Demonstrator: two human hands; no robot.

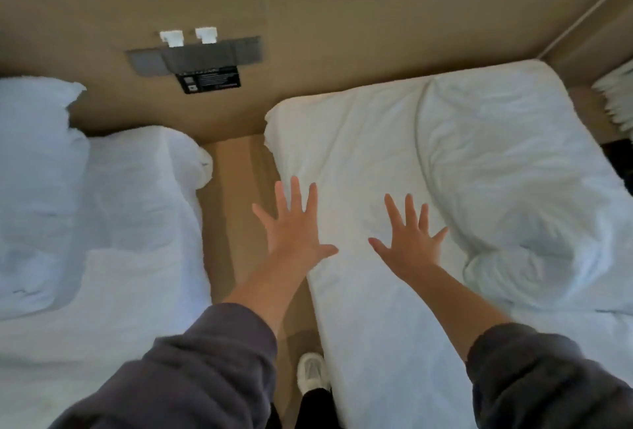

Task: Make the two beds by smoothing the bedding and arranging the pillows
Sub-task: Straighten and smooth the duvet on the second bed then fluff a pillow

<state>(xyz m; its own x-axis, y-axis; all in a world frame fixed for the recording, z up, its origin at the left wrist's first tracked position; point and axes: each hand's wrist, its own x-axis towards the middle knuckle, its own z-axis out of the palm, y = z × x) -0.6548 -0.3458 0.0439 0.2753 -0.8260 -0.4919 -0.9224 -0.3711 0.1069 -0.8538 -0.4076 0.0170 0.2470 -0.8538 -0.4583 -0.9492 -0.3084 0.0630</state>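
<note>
Fingers spread wide and straight, your left hand [295, 233] sits palm down at the left edge of the right bed [346, 343]. Its thumb points toward your right hand [409, 245]. That hand is just as splayed, palm down a little further in on the same bed. Neither hand holds anything. Whether the palms press the sheet [349, 161] or hover just above it cannot be told. The sheet under them lies fairly flat and white. Just beside your right hand's little finger, a crumpled duvet [520, 189] is bunched over the right half of the bed. Dark sleeves [191, 370] cover both forearms to just short of the wrists.

Between the beds runs a strip of tan floor [233, 189], where your white shoe [311, 372] stands close against the right bed. The left bed [137, 274] lies across that strip, its bedding rumpled, with a puffy white heap [37, 172] at its far left; pillow or duvet, you cannot tell. On the tan wall [342, 0] behind the beds hangs a grey panel [195, 53] with a black label [208, 79] below it.
</note>
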